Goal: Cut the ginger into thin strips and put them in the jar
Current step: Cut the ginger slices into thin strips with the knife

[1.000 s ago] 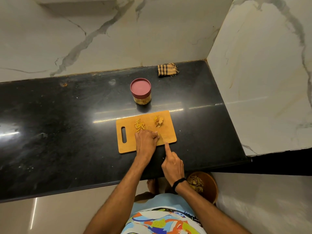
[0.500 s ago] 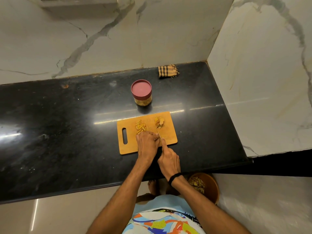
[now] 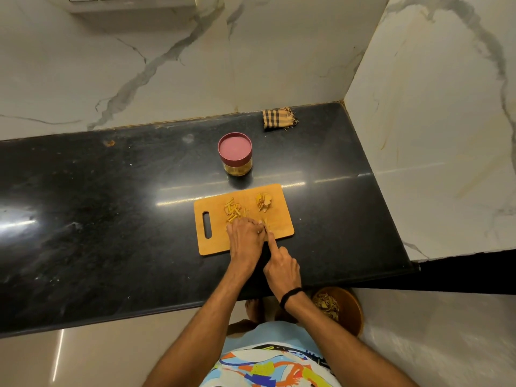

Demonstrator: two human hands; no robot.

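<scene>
A wooden cutting board (image 3: pixel 282 216) lies on the black counter. A heap of thin ginger strips (image 3: pixel 232 212) sits on its far left part, and several ginger slices (image 3: pixel 263 201) lie at its far right. My left hand (image 3: pixel 245 241) lies curled over a small piece of ginger on the board; the piece is mostly hidden. My right hand (image 3: pixel 282 268) grips a knife, index finger stretched along its back, with the blade (image 3: pixel 266 224) right beside my left fingertips. The jar (image 3: pixel 235 153) stands behind the board with its red lid on.
A folded checked cloth (image 3: pixel 279 118) lies at the back by the wall corner. A brown bowl of peelings (image 3: pixel 339 307) stands on the floor below the counter's front edge. Marble walls close the back and right sides.
My right hand with the knife has moved forward and left, up against my left hand. My left hand and the ginger heaps have hardly moved.
</scene>
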